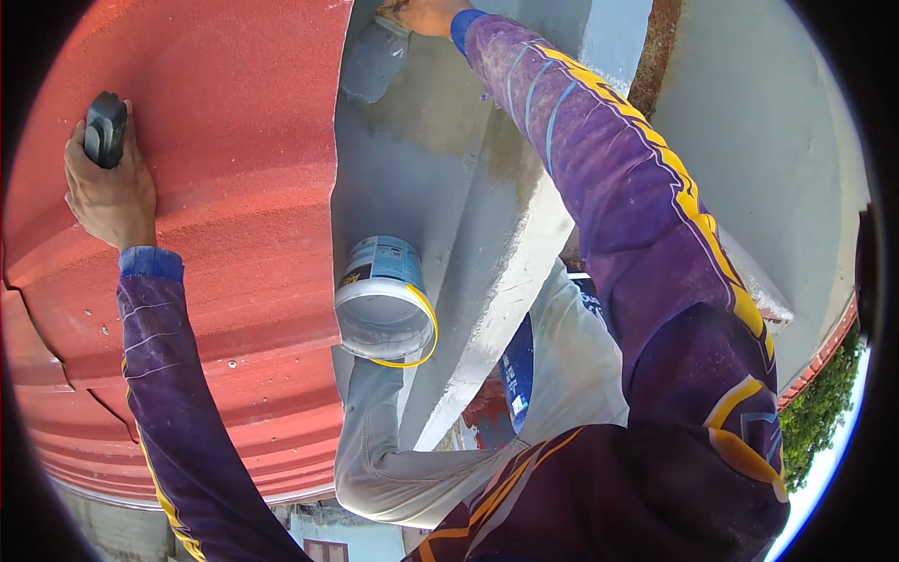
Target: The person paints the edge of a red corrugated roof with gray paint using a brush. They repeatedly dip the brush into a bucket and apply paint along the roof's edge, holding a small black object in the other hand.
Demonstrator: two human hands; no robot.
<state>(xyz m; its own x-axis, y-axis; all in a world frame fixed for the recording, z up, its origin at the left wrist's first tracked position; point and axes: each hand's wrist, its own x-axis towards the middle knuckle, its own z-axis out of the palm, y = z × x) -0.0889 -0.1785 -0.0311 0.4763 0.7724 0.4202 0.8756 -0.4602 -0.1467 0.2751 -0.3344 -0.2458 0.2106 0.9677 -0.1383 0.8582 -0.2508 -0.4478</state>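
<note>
With the left hand at upper left pressed on the red roof, fingers wrapped around a dark handle, and the right hand at top centre, its grip unclear, the open paint bucket mid-frame on the grey slope could have slid off

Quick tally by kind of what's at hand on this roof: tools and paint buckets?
Paint bucket with yellow handle: 1
Dark handheld object in left hand: 1
Grey paint applicator at right hand: 1
Total: 3
</note>
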